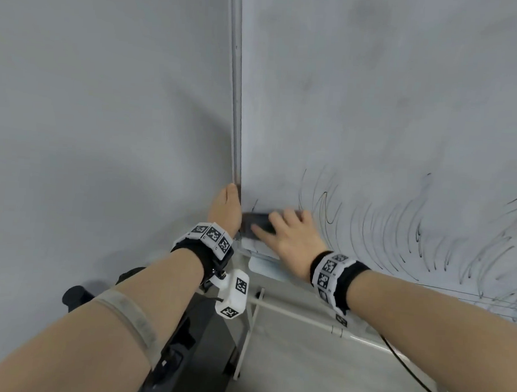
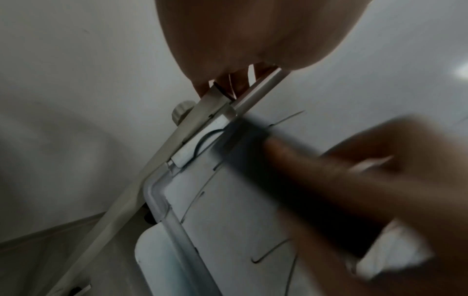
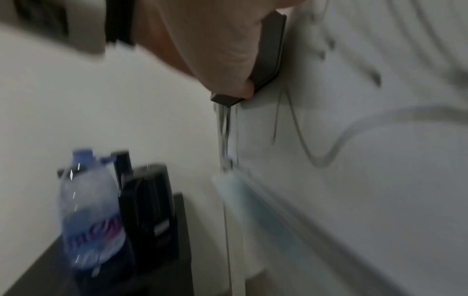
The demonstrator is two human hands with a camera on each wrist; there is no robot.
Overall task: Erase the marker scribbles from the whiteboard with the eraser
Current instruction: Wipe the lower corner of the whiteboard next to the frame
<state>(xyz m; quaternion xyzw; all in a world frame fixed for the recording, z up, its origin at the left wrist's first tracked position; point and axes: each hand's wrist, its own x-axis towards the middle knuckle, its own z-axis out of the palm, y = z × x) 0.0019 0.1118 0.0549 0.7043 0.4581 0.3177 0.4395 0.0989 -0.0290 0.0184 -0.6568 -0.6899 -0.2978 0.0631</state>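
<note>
The whiteboard stands upright to my right, and black marker scribbles arc across its lower part. My right hand holds the dark eraser flat against the board near its lower left corner; the thumb curls under the eraser in the right wrist view. Thin strokes run just below it. My left hand grips the board's metal left edge, fingers wrapped behind it. The left wrist view shows the eraser blurred beside the frame corner.
A pale tray runs under the board's bottom edge, above white stand bars and a black cable. A grey wall fills the left. A water bottle and a black device sit on a dark surface.
</note>
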